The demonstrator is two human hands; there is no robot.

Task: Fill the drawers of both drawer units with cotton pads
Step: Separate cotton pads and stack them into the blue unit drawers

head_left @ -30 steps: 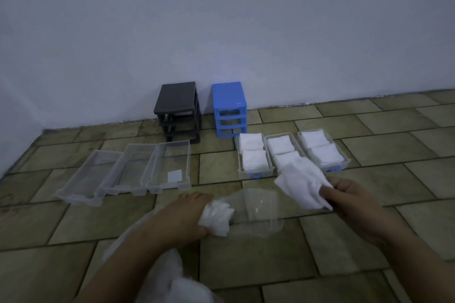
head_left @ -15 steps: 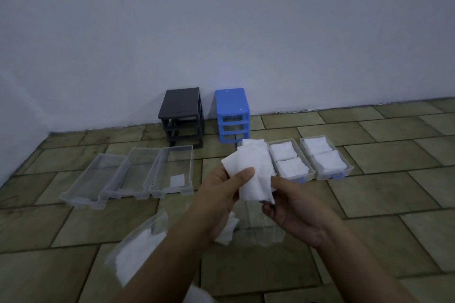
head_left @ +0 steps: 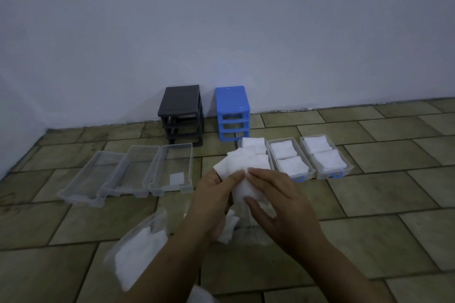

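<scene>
Both hands hold a bunch of white cotton pads (head_left: pixel 242 167) above the floor. My left hand (head_left: pixel 214 200) pinches the pads with thumb and fingers, and more pads show under its palm. My right hand (head_left: pixel 275 200) pinches the same bunch from the right. Against the wall stand a black drawer unit (head_left: pixel 182 112) and a blue drawer unit (head_left: pixel 232 112), both without drawers. Three clear drawers (head_left: pixel 128 172) lie at the left; the rightmost holds one pad (head_left: pixel 177 178). Three drawers with blue handles (head_left: pixel 325 157) at the right hold pads; the left one is partly hidden by the bunch.
A clear plastic bag of cotton pads (head_left: pixel 139 251) lies on the tiled floor by my left forearm. A second clear bag (head_left: pixel 248 226) lies under my hands. The wall runs close behind the two units.
My hands came together: the right hand carried its pads left to the left hand, and both now hold the bunch a little higher. The view also shifted slightly.
</scene>
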